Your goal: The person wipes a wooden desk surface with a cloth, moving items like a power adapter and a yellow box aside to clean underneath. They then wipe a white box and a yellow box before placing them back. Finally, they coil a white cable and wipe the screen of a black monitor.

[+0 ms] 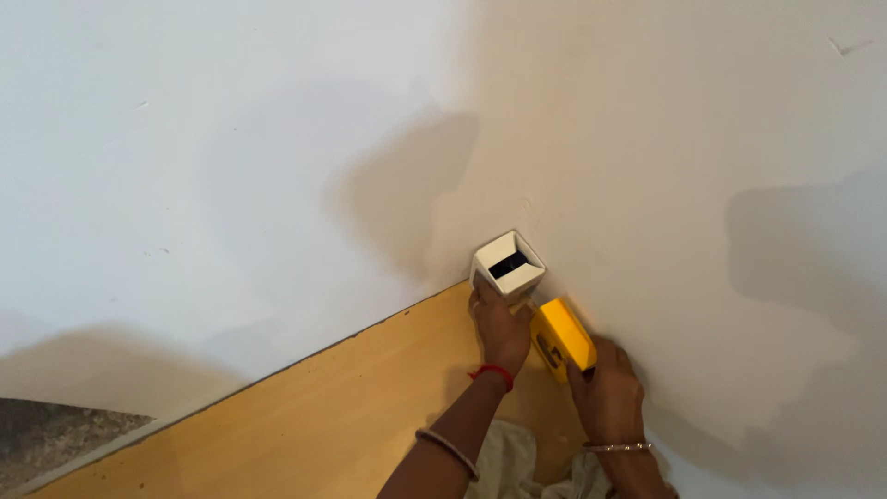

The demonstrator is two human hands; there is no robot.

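My left hand grips a white square box-like piece with a dark opening, held against the white wall where it meets the top edge of a light wooden panel. A red thread circles that wrist, and a bangle sits further down the forearm. My right hand holds a yellow tape measure pressed to the wall just right of the white piece. A metal bracelet is on the right wrist.
A pale cloth lies below my forearms at the bottom edge. A patch of speckled grey stone surface shows at the lower left. Shadows fall on the wall at the right.
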